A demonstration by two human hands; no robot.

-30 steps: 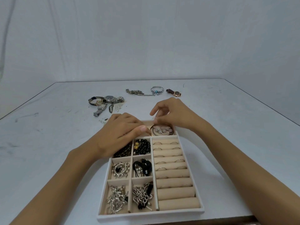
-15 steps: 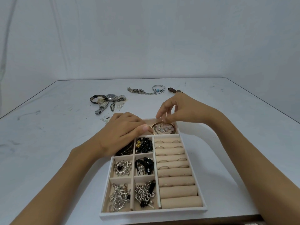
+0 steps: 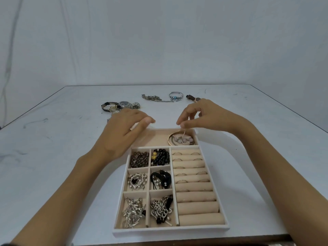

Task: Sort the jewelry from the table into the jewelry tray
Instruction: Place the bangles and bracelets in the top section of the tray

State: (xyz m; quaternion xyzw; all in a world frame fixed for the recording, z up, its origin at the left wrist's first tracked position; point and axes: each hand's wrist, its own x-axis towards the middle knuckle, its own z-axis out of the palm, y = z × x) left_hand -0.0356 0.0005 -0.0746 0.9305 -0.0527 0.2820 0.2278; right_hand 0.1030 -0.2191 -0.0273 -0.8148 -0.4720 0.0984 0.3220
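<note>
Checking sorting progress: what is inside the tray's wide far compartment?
A gold bangle with pale beaded pieces at its right end; the left hand hides its left end.

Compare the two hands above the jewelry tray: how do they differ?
The left hand is open, holding nothing; the right hand pinches a thin wire of a pale-beaded piece. The left hand is by the far-left corner of the tray; the right hand is above the gold bangle. Both hover at the tray's far end.

Head-worn camera looks forward and down, seemingly close over the tray (image 3: 170,231).
</note>
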